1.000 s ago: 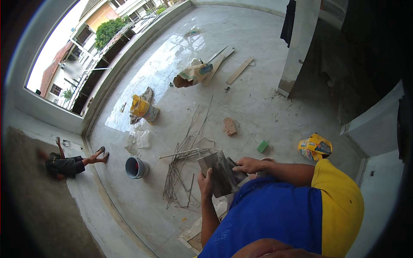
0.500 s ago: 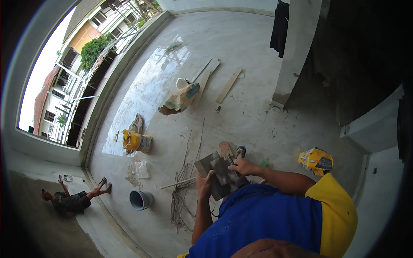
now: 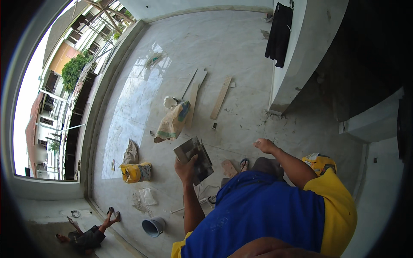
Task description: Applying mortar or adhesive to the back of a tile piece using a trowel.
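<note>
My left hand [image 3: 185, 170] grips stacked flat metal trowel blades [image 3: 202, 167], dark and smeared, held out over the floor at the middle of the view. My right hand [image 3: 266, 145] is raised to the right of them, apart from the blades, fingers loosely bent with nothing visible in them. Below it are a sandalled foot [image 3: 244, 164] and a pinkish block [image 3: 229, 167], partly behind my body and clothing.
A grey bucket [image 3: 152, 226], yellow sacks [image 3: 135, 172], a paper sack [image 3: 170, 122], boards [image 3: 220, 96], thin rods and scraps lie on the concrete floor [image 3: 215, 43]. Another person [image 3: 86, 238] is by the lower-left wall. A pillar [image 3: 297, 60] stands right, a window opening left.
My right hand has let go of the trowel blades and moved up and right. My left hand carries them up and leftward. The view has shifted, and a sandalled foot has appeared.
</note>
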The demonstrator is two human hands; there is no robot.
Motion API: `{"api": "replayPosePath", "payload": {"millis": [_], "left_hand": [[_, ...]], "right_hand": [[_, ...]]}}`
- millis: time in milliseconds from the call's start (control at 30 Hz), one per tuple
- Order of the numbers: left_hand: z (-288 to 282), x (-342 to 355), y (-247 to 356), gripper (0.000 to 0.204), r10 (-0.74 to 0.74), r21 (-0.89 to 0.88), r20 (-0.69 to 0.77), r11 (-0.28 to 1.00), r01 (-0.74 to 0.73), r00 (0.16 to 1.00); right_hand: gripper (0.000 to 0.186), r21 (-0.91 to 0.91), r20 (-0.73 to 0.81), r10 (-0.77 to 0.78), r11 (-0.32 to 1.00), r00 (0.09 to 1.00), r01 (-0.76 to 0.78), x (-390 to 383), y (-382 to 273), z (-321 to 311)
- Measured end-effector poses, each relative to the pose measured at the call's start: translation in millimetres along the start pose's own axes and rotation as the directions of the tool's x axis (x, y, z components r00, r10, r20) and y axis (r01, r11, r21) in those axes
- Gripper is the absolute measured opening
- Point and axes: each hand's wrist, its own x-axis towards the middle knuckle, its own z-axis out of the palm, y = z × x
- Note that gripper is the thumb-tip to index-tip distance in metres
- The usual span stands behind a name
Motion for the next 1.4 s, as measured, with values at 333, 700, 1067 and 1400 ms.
{"api": "replayPosePath", "payload": {"millis": [333, 700, 1067, 1400], "left_hand": [[74, 156, -90, 0.047, -0.214, 0.509, 0.076, 0.848, 0.146, 0.974], [175, 171, -190, 0.059, -0.808, 0.709, -0.159, 0.306, 0.635, 0.568], [308, 409, -120, 0.055, -0.713, 0.741, -0.186, 0.349, 0.573, 0.676], [432, 733, -4, 0.063, -0.519, 0.826, 0.168, 0.538, 0.168, 0.838]], "right_hand": [[0.082, 0.395, 0.494, 0.698, 0.35, 0.518, -0.849, -37, 172, -1], [0.054, 0.308, 0.696, 0.407, 0.574, 0.591, -0.758, 261, 81, -226], [0.045, -0.051, 0.013, -0.207, 0.977, 0.978, 0.207, 622, -137, -363], [0.064, -0.089, 0.318, 0.467, 0.881, 0.825, -0.465, 639, -6, -446]]}}
